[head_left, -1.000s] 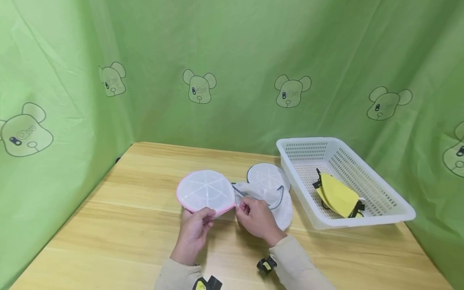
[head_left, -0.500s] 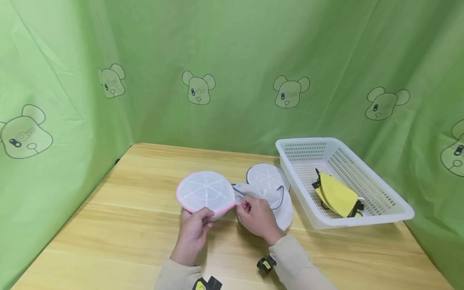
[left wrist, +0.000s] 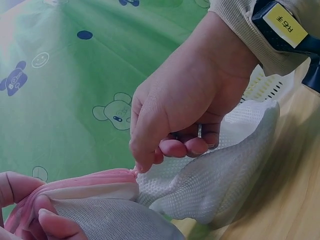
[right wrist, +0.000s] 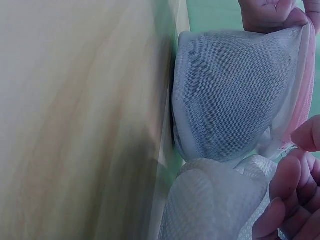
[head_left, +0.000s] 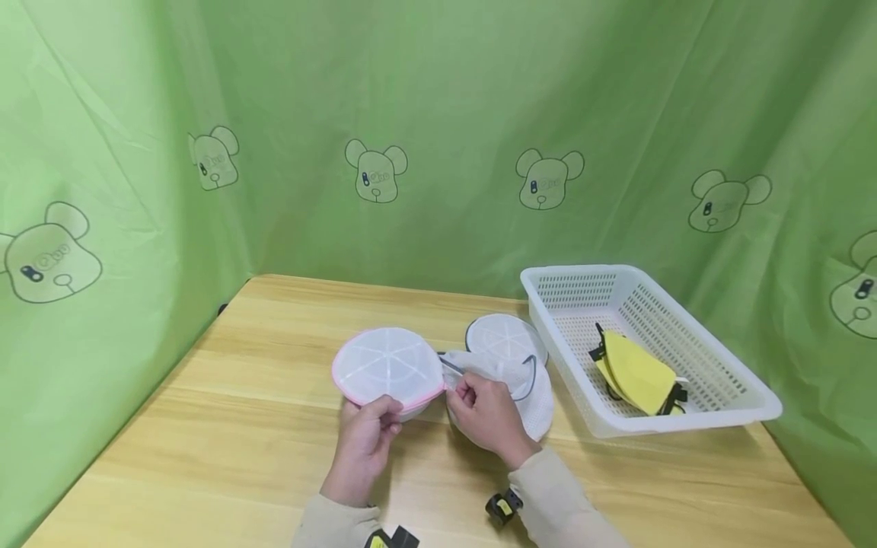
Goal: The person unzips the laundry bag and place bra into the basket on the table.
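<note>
A white mesh laundry bag [head_left: 389, 367] with a pink zip edge is held tilted over the table. My left hand [head_left: 366, 445] grips its near rim, thumb on top. At the bag's right corner my right hand [head_left: 489, 415] pinches the end of the pink zip [left wrist: 95, 179]; the pull itself is mostly covered by the fingertips. Just behind and below that hand lies a second, slack white mesh bag [head_left: 537, 407] with a grey edge. A round mesh bag [head_left: 505, 337] with a dark rim lies farther back.
At the right stands a white perforated basket [head_left: 692, 320]. Yellow folded cloth pieces [head_left: 637, 371] with black straps lie in it. The wooden table [head_left: 226, 426] is bounded by a green curtain [head_left: 452, 236] at the back and sides.
Both hands and the pink-edged bag hold nearly the same place. The whole head view has shifted slightly, with the scene sitting a little lower.
</note>
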`<state>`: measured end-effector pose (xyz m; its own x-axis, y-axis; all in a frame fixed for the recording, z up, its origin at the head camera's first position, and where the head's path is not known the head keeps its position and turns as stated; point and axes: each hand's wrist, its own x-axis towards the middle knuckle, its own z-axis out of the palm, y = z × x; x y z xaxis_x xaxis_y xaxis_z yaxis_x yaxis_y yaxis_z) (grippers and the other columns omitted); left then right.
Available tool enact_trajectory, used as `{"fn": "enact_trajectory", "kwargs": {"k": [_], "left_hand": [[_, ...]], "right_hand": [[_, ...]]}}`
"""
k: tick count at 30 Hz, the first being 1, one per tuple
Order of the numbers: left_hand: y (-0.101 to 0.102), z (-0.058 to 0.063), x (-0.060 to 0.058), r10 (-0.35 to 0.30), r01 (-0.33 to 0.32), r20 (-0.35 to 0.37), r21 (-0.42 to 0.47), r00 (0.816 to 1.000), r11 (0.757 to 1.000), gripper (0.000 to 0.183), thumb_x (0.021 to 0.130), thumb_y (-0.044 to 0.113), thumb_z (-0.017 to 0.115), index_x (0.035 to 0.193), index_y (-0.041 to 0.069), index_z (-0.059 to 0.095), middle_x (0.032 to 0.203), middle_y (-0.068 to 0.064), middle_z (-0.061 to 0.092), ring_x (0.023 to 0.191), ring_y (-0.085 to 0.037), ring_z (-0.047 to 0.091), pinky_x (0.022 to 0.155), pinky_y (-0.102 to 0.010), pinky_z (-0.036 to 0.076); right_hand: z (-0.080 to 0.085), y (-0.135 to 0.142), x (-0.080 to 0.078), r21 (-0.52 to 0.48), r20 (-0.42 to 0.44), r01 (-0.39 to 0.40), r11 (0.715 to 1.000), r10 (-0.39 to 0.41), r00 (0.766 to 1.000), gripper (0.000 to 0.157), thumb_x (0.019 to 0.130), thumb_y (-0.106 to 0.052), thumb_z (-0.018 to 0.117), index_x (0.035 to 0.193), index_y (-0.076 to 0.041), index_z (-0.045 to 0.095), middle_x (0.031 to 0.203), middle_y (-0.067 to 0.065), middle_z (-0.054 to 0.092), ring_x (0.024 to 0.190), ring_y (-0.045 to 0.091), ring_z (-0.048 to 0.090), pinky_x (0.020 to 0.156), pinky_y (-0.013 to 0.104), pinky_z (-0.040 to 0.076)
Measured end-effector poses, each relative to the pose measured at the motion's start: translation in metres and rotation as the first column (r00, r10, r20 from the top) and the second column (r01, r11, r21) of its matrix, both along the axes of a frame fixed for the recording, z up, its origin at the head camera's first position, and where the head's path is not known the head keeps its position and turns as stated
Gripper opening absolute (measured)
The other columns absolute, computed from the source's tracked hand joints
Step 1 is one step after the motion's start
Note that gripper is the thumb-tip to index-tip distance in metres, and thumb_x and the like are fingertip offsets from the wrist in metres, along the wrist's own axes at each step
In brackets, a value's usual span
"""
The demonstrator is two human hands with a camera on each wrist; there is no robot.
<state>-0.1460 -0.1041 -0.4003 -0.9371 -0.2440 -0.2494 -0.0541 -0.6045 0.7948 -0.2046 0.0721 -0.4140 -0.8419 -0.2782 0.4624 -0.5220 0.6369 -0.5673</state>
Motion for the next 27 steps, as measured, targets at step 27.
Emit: {"fn": "enact_trajectory", "kwargs": {"k": [27], "left_hand": [[0.005, -0.002, 0.0, -0.141, 0.141, 0.008, -0.033, 0.99, 0.989, 0.052, 0.084, -0.001, 0.067, 0.126, -0.003, 0.035, 0.069, 0.002, 0.065, 0.059, -0.006, 0.059, 0.052, -0.017, 0.041]], "right_hand": [[0.009, -0.018, 0.013, -0.001, -0.104, -0.209, 0.978, 0.208, 0.973, 0.031, 0.07, -0.021, 0.086, 0.094, -0.01, 0.07, 0.094, -0.005, 0.057, 0.067, 0.01, 0.051, 0.059, 0.02, 0.045]]}}
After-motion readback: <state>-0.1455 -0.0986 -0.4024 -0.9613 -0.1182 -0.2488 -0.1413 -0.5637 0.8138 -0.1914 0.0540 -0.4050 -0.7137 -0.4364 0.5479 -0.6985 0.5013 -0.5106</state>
